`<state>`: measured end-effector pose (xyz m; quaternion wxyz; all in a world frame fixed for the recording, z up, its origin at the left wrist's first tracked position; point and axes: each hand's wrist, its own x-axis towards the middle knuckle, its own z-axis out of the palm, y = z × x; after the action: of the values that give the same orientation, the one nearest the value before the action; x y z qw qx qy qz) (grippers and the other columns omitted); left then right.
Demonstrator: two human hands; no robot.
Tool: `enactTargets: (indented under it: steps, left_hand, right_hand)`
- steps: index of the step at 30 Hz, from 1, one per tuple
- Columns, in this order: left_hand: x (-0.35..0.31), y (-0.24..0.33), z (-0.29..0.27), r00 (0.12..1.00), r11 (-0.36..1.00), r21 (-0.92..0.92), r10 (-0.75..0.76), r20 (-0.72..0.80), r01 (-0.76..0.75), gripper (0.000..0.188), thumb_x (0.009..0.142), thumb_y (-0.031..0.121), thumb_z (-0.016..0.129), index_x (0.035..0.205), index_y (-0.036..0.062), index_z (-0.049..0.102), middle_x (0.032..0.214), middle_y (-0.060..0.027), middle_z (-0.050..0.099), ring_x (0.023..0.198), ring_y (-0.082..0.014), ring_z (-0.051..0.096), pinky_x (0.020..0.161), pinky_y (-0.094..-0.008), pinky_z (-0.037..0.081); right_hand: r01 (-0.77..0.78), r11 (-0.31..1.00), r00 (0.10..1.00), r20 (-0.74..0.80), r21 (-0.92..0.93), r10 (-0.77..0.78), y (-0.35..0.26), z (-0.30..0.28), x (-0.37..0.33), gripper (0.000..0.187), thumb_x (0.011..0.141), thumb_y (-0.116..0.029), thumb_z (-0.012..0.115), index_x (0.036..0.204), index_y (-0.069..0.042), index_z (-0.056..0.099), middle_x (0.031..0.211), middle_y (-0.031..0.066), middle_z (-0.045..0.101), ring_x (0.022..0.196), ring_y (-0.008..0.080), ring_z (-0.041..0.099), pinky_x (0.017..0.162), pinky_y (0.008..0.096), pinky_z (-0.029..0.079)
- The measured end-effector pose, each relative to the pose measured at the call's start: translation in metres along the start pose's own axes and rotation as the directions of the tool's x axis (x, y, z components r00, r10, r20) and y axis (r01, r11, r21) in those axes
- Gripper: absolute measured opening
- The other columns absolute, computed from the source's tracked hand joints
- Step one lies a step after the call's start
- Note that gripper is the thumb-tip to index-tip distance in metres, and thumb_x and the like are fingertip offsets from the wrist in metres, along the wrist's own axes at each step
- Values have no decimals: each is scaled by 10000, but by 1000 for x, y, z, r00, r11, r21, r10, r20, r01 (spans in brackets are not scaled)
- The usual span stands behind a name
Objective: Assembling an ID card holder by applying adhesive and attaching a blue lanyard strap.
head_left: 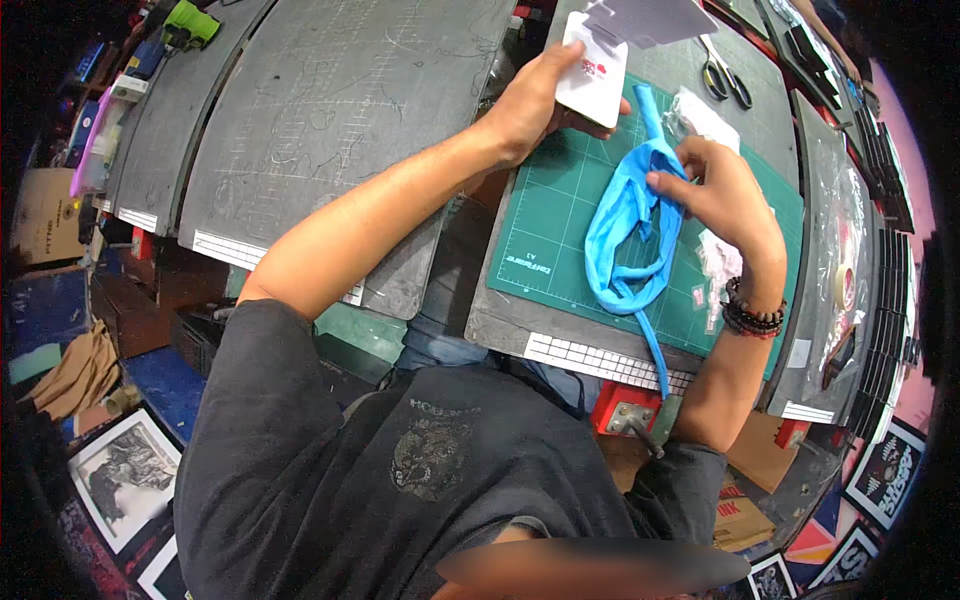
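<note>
My left hand (535, 100) grips a white card (597, 85) with rounded corners and a small red mark, thumb on its face. A grey sheet or flap (655, 22) reaches out from the card's upper end; I cannot tell whether they are joined. My right hand (725, 190) pinches the upper right side of a bright blue cloth strip (605, 235), thumb and fingers closed on it. The strip lies coiled in a loop on a green cutting mat (545, 220). One end points away at the top, and the other hangs over the near table edge.
Scissors (722, 80) with black handles lie beyond the mat. Crumpled clear plastic (705, 118) and small pinkish scraps (718, 262) rest on the mat. Clear bags with a tape roll (846, 285) lie on the board at right. A red bracket (622, 410) juts below the near edge.
</note>
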<state>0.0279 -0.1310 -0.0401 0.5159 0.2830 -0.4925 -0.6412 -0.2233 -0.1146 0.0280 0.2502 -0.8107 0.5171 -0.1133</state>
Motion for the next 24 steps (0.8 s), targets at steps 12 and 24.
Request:
enactTargets:
  steps: [12,24]
  left_hand:
    - [2,-4,-8,990,996,92,8,-142,5,439,979,179,613,1366,2,507,1157,-121,676,1008,-196,701,833,-357,606]
    - [1,-10,-10,977,808,583,183,-112,-85,813,868,22,742,1555,66,308,1283,-188,661,1102,-231,685,939,-351,565]
  right_hand:
    - [212,971,977,3,113,-213,-22,15,2,365,819,-6,648,1163,-89,739,1039,146,679,836,321,670,780,399,537]
    - [233,971,927,-289,-57,-240,-20,10,7,173,835,-55,723,997,-38,779,837,134,630,791,275,659,765,380,535]
